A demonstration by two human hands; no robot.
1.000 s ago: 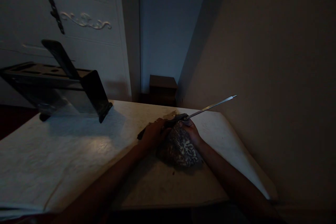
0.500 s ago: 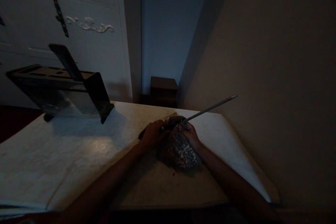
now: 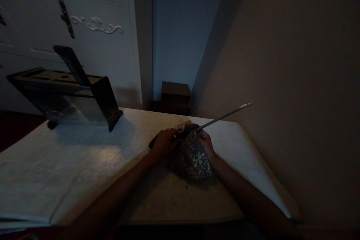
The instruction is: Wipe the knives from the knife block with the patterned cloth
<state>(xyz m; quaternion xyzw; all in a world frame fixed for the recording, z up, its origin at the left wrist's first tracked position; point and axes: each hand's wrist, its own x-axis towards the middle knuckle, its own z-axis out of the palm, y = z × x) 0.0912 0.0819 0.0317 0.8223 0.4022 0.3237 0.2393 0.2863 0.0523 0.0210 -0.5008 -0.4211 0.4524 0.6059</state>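
Observation:
A sharpening steel [image 3: 225, 116] slants up to the right above the table, its bare grey rod ending in a bright tip. My left hand [image 3: 164, 143] is closed around its dark handle end, part of which pokes out on the left. A dark patterned cloth [image 3: 197, 161] with pale markings hangs from the near end of the rod down towards the tabletop. My right hand [image 3: 205, 142] pinches this cloth against the rod. The cloth and fingers hide the rod's middle, and dim light blurs the finger details.
A knife block [image 3: 75, 107] with clear sides and one black handle [image 3: 71, 63] sticking up stands on the pale, marbled table [image 3: 92, 165] to the left. Behind are a white door [image 3: 98, 56] and a small brown cabinet [image 3: 176, 89]. A wall [image 3: 281, 63] rises along the right.
The sharpening steel's tip has shifted slightly left and down. The lower right edge of the cloth has drawn in a little to the left. Both hands keep their hold.

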